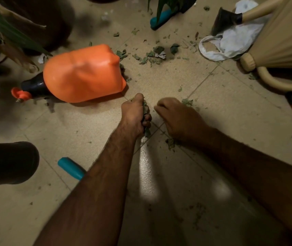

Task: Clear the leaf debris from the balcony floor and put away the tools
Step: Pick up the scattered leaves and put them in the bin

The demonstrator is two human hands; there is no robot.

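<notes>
two bare forearms reach out over the beige tiled floor [70,132], where faint crumbs of leaf lie closest in. by the left forearm lies one teal plastic handle [70,168], partly hidden under the arm, and left of it one dark, rounded cylinder [13,162]. the left hand [135,114] is down at the floor, its fingers [147,119] clenched around one wad of green leaf scraps [145,108] that sticks out above and below the fist. the right hand [175,118] sits just beside it, knuckles up and fingers curled under; i cannot tell whether it is grasping anything. one small tuft of leaf lies at its wrist and another just beyond its knuckles. further out, one orange plastic sprayer bottle [83,73] lies on its side, black neck and orange nozzle pointing left. beyond it, the main scatter of leaf debris [150,56] spreads over the tiles. to the right stand one beige ribbed watering can [283,38] and one crumpled white cloth [227,45]. a second teal handle [157,19] lies farthest, under green plant leaves.
</notes>
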